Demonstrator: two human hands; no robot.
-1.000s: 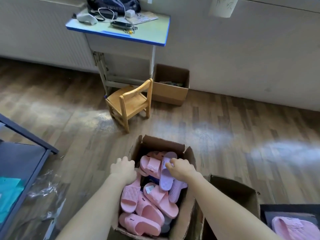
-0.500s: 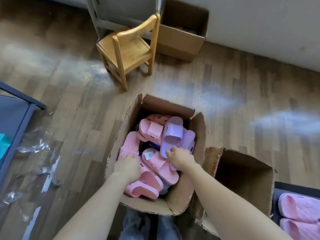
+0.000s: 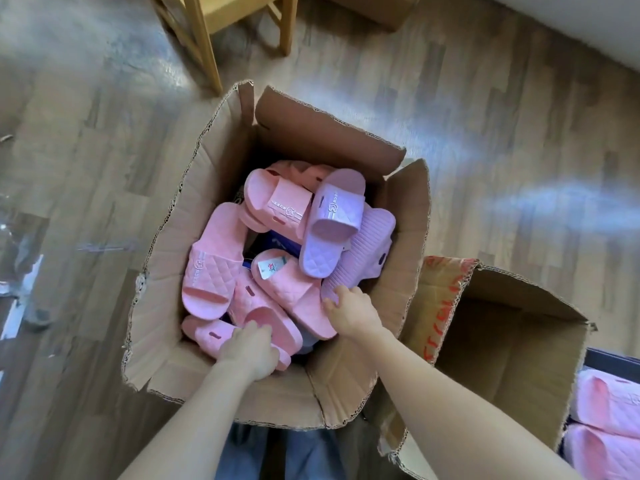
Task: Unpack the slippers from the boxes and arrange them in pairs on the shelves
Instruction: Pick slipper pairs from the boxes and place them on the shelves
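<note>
Slippers [image 3: 277, 271] heaped loose inside open cardboard box [image 3: 166, 271], standing on wood floor [image 3: 502, 150].

Mostly pink slippers [image 3: 211, 271], tangled at all angles, one bearing a paper tag [image 3: 272, 268]. Quilted lilac slipper [image 3: 329, 233] uppermost toward the far right, lying across ribbed lilac slipper [image 3: 367, 244] turned sole up. Left hand [image 3: 249, 351] at the near wall of the box, fingers curled down around the pink slippers there. Right hand [image 3: 349, 310] gripping the near end of the ribbed lilac slipper, fingers bent over its edge. Second box [image 3: 502, 341], open, just beside on the right, red scrawl on one flap. Further pink pair [image 3: 609, 410] at the lower right edge, cut off by the frame. Wooden chair [image 3: 204, 46] beyond the cardboard box, legs only.
</note>
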